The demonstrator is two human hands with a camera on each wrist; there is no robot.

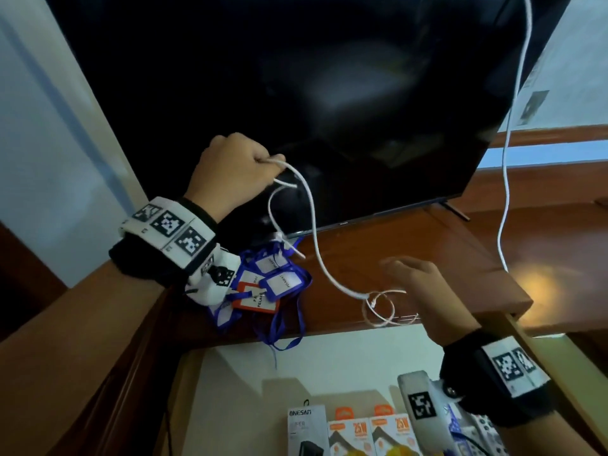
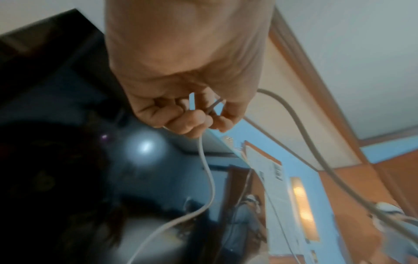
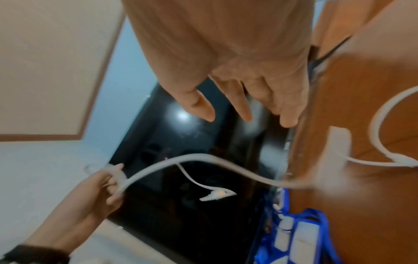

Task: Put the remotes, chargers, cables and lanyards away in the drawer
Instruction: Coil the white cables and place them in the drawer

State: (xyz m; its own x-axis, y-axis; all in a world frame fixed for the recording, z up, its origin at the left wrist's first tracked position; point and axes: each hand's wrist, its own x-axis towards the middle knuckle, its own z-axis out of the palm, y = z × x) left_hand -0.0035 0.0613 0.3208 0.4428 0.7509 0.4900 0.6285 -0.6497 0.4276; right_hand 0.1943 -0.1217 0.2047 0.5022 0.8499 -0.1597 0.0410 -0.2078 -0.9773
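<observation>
head: above, looking down | wrists: close on hands, blurred, perhaps upward | shared: white cable (image 1: 312, 225)

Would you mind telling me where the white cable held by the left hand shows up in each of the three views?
Head: the white cable runs from the left hand, left of centre, down to loops on the wooden shelf.
Left wrist: the cable hangs from the curled fingers at centre.
Right wrist: it arcs across the lower middle from the left hand.
Shared landmark: the black TV screen.
</observation>
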